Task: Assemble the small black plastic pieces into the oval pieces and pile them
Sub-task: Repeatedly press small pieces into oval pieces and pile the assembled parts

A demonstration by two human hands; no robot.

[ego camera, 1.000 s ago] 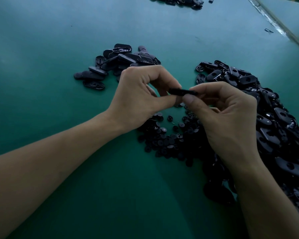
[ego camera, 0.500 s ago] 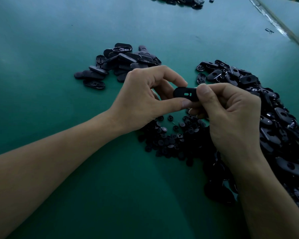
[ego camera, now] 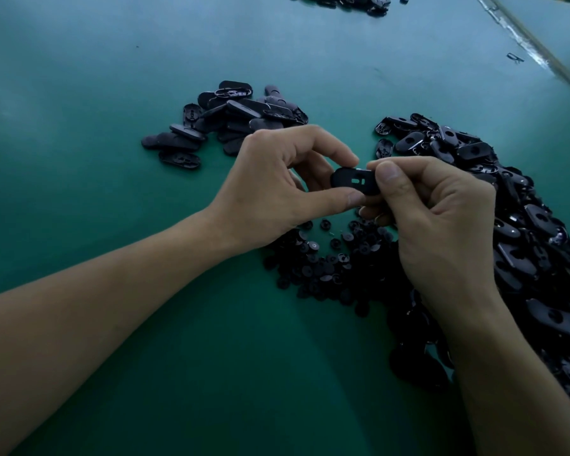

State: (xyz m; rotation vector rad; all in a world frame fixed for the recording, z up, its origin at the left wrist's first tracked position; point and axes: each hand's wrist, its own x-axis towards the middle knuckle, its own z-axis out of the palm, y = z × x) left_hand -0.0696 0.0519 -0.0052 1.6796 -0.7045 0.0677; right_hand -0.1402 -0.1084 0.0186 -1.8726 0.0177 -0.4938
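Note:
Both hands hold one black oval piece (ego camera: 352, 181) above the green table, its flat face with two small slots turned toward me. My left hand (ego camera: 277, 182) pinches its left end between thumb and forefinger. My right hand (ego camera: 438, 218) pinches its right end, thumb on top. Below the hands lies a heap of small round black pieces (ego camera: 329, 258). A large heap of loose oval pieces (ego camera: 507, 205) spreads along the right. A smaller pile of oval pieces (ego camera: 234, 120) lies behind my left hand.
The green table (ego camera: 112, 225) stretches out to the left and front. Another dark heap of parts (ego camera: 349, 1) sits at the far edge. A pale strip (ego camera: 533, 47) runs along the table's far right, with a small dark clip (ego camera: 514, 57) beside it.
The oval piece was edge-on between the fingers; it has been turned so its slotted face shows. Both hands stayed in place above the small pieces.

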